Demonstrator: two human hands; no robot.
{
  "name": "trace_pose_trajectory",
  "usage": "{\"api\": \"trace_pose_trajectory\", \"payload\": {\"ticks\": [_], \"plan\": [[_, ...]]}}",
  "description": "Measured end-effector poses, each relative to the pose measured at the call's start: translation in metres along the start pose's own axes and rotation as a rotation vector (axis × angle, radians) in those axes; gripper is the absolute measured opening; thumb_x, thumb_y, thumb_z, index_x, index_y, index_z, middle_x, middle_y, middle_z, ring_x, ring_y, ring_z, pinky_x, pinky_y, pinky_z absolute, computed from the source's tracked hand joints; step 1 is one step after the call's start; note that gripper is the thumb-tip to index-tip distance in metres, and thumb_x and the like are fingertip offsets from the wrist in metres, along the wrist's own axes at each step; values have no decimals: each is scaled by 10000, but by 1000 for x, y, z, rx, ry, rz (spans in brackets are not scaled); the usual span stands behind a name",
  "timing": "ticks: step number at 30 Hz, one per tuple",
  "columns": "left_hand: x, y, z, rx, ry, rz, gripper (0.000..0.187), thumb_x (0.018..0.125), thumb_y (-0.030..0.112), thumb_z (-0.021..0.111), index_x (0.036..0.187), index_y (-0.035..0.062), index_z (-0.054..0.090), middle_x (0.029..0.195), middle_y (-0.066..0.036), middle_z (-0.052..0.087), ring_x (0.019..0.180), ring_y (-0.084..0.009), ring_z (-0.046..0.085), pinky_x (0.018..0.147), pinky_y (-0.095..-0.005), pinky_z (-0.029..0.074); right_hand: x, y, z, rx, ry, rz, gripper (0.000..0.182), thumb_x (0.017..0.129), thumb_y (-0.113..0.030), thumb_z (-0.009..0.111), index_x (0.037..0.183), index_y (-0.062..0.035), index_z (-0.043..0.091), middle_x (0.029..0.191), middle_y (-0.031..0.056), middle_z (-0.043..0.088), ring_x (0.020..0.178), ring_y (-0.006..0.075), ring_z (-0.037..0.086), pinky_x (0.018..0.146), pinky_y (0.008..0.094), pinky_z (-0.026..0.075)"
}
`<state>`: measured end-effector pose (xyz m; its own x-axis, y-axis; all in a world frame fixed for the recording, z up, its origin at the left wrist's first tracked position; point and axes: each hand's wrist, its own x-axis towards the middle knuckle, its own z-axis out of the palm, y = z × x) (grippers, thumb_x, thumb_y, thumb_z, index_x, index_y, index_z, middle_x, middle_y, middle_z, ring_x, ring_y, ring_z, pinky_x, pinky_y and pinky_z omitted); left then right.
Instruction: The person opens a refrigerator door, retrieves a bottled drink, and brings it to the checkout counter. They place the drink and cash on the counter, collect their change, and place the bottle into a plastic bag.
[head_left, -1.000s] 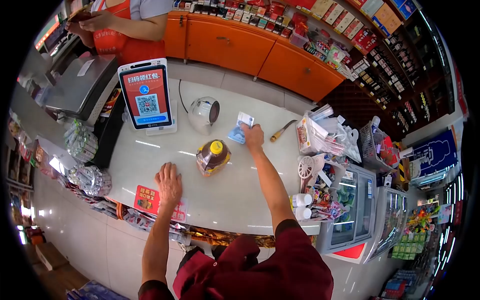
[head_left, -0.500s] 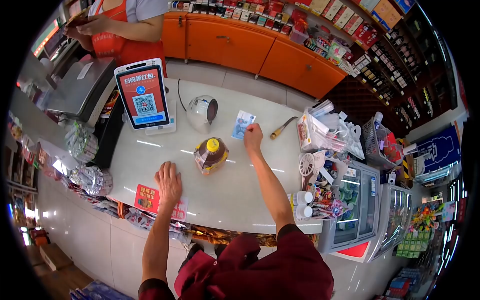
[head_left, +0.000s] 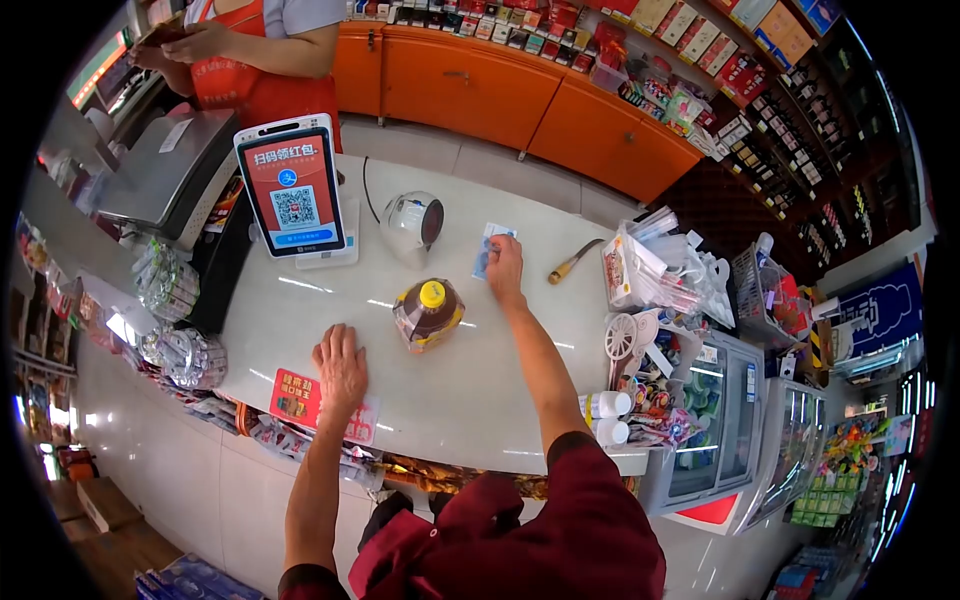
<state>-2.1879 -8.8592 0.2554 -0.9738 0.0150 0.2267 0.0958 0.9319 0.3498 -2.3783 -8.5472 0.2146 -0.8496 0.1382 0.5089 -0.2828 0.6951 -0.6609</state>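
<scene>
My left hand (head_left: 341,374) lies palm down on the counter (head_left: 295,310), fingers stretched out, holding nothing. Its wrist is above a red printed card (head_left: 294,396) at the near edge. Farther right, my right hand (head_left: 506,268) has its fingers curled at a blue banknote (head_left: 482,258), pressing on it at the counter top and covering much of it. Between my two hands stands an upright bottle with a yellow cap (head_left: 431,294) and brown contents. A white scanner (head_left: 407,228) sits behind it. To the right of my right hand is a wooden-handled knife or opener (head_left: 571,264).
At the back left a payment screen (head_left: 294,200) shows a QR code. Beyond it stands a person in a red apron (head_left: 220,70), hands on a phone-like object. Packed goods (head_left: 660,265) and white-capped bottles (head_left: 608,406) line the right end, beside a glass-topped freezer (head_left: 715,420).
My right hand has moved onto the blue banknote, covering more of it, and its fingers have closed at it. My left hand stays flat. The whole view has shifted slightly.
</scene>
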Motion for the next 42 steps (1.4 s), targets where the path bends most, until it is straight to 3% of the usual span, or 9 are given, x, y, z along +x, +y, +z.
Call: {"api": "trace_pose_trajectory", "payload": {"ticks": [10,14,22,29,31,34,35,38,42], "plan": [[-3,-4,4,37,3,8,419,874,183,529,1250,16,448,1325,-140,418,1274,-287,346,1031,-470,255,-1,5,-3,254,64,219,455,718,96,553,1146,-59,566,1235,127,526,923,230,563,765,309,479],[-2,-3,2,47,12,20,423,871,182,527,1252,18,446,1322,-142,418,1270,-290,347,1026,-471,258,-37,-43,-41,197,180,163,449,748,95,518,1178,-33,542,1296,144,486,1196,261,454,938,338,417],[-6,-7,3,73,59,61,430,860,181,530,1244,5,446,1310,-148,423,1258,-298,350,1008,-477,267,-200,-128,-107,-622,-268,100,565,883,-258,535,1306,83,382,1389,228,365,1327,405,275,1084,506,217],[-12,-15,15,76,97,81,407,851,207,543,1204,15,476,1287,-125,436,1250,-275,355,1000,-466,274,-210,-109,-96,-665,-267,66,599,887,-315,535,1322,66,381,1390,234,374,1319,385,308,1077,507,245],[-15,-20,18,67,100,82,407,850,208,543,1203,17,478,1280,-123,440,1245,-272,358,1000,-465,274,-209,-109,-108,-372,-357,300,608,900,-332,522,1355,36,357,1384,219,398,1312,362,335,1064,483,280],[-14,-19,16,35,112,101,397,850,205,538,1196,18,481,1255,-113,451,1229,-263,372,991,-463,280,-162,-200,-159,776,-327,777,624,920,-358,502,1405,-10,322,1374,198,434,1301,327,376,1045,447,332],[-14,-17,13,50,123,99,390,851,201,535,1190,16,483,1249,-112,452,1224,-264,375,984,-462,283,-136,-244,-186,1053,-289,714,659,941,-424,457,1434,-29,270,1388,171,427,1296,299,389,1037,446,348],[-18,-18,11,57,123,139,374,853,193,528,1178,12,488,1242,-111,453,1216,-271,380,965,-463,293,-88,-379,-274,1516,-314,-208,803,920,-590,363,1480,-75,105,1495,170,249,1354,403,263,1078,534,264],[-16,-17,14,83,130,143,391,855,198,534,1196,13,484,1250,-116,448,1225,-276,372,978,-456,284,-75,-483,-308,1464,-240,-442,809,932,-550,382,1485,-134,-39,1555,64,-70,1420,349,-33,1101,560,207]]}}
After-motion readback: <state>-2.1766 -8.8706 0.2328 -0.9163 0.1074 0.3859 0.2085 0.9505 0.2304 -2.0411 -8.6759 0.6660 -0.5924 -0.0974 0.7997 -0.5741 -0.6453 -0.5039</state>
